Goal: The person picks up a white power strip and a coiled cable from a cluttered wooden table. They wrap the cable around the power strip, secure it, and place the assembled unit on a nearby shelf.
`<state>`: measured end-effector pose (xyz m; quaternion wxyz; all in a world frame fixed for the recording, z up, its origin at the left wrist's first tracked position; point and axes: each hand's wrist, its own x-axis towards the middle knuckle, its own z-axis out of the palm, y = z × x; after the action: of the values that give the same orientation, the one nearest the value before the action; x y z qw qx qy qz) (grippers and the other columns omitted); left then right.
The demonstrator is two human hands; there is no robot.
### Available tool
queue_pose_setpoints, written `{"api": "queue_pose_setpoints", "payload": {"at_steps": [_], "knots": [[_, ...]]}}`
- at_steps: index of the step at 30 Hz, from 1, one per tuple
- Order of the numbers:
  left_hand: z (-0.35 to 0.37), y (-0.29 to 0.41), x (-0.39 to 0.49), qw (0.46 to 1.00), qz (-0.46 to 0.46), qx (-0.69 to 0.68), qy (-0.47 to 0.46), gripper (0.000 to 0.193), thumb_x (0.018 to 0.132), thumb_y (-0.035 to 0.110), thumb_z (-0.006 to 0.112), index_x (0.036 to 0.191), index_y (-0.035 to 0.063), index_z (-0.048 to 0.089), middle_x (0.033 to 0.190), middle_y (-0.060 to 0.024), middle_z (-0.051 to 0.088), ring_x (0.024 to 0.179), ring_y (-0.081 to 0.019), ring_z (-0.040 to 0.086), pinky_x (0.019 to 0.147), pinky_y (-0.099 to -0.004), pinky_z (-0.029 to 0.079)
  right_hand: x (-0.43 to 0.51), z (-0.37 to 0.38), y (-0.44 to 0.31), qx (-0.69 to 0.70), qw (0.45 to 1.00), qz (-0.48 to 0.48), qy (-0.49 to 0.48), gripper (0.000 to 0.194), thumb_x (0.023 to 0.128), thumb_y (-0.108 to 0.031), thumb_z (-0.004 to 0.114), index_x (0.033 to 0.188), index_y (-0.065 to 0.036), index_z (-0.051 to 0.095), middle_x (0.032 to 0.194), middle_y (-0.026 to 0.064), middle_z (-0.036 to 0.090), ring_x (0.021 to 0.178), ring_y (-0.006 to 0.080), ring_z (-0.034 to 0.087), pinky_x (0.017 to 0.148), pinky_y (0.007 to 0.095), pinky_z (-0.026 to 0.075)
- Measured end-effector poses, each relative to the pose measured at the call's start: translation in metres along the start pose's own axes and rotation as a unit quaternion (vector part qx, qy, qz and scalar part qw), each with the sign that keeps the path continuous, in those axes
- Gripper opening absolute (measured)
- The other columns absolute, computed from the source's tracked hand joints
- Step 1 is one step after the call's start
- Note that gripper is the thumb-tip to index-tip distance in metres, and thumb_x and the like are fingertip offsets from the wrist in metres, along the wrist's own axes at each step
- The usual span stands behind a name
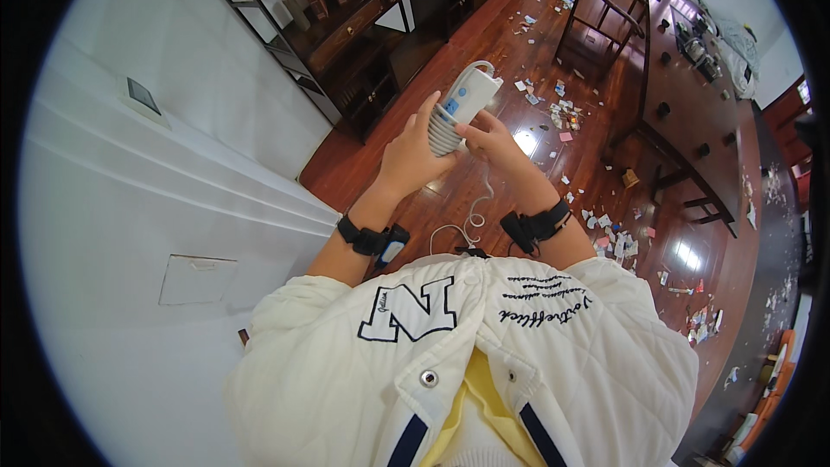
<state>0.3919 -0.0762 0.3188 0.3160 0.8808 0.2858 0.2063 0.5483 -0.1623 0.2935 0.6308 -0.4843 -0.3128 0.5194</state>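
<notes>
A white power strip (pixel 472 94) with blue marks is held up in front of me, its pale cord (pixel 444 133) wound round its lower part in several close turns. My left hand (pixel 418 149) grips the wound cord from the left, thumb and fingers around it. On the right side, my right hand (pixel 491 136) has its fingertips against the coils and the strip's edge. A loose length of white cord (pixel 476 217) hangs below the hands in curls towards my jacket. Both wrists wear black straps with small devices.
Scraps of paper (pixel 564 113) lie scattered over the glossy wooden floor. A dark shelf unit (pixel 350 29) with books stands ahead on the left, beside a white wall (pixel 214 78). A wooden armchair (pixel 600 6) and a long dark table (pixel 690 97) stand to the right.
</notes>
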Motion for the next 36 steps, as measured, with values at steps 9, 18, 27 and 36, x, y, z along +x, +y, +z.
{"api": "queue_pose_setpoints", "payload": {"at_steps": [9,18,27,36], "knots": [[0.013,-0.028,-0.005,0.953,0.031,-0.301,-0.022,0.08,0.066,0.021,0.079,0.133,0.0078,0.039,0.111,-0.0138,0.057,0.097,-0.0202,0.058,0.087,-0.0332,0.046,-0.011,-0.02,-0.021,-0.085,0.993,-0.005,-0.082,0.064,0.079,-0.024,0.072,0.132,0.0,0.043,0.122,0.0087,0.054,0.115,0.0176,0.05,0.093,0.0316,0.042],[0.009,-0.017,-0.009,0.722,-0.054,-0.659,-0.204,0.073,0.073,0.015,0.072,0.135,0.0065,0.034,0.112,-0.0153,0.057,0.093,-0.0308,0.065,0.076,-0.0415,0.056,0.003,-0.025,-0.005,0.044,0.98,-0.139,-0.139,0.074,0.08,-0.027,0.072,0.137,-0.003,0.032,0.122,0.0079,0.052,0.109,0.0184,0.055,0.089,0.0314,0.048],[0.009,-0.015,-0.023,0.663,-0.034,-0.7,-0.262,0.073,0.082,0.039,0.06,0.139,0.0029,0.031,0.129,-0.0207,0.05,0.106,-0.0405,0.059,0.079,-0.0468,0.055,0.011,-0.046,0.001,-0.005,0.972,0.045,-0.232,0.08,0.076,-0.045,0.073,0.134,-0.001,0.04,0.127,0.0075,0.051,0.11,0.0166,0.054,0.09,0.0299,0.046],[0.014,-0.017,-0.01,0.423,-0.045,-0.827,-0.368,0.077,0.09,0.055,0.039,0.142,0.0011,0.022,0.136,-0.0354,0.033,0.108,-0.0515,0.052,0.071,-0.0528,0.056,0.012,-0.013,-0.002,0.153,0.942,-0.075,-0.291,0.094,0.066,-0.05,0.078,0.136,-0.002,0.038,0.129,0.0098,0.051,0.116,0.0202,0.052,0.097,0.0322,0.044]]}}
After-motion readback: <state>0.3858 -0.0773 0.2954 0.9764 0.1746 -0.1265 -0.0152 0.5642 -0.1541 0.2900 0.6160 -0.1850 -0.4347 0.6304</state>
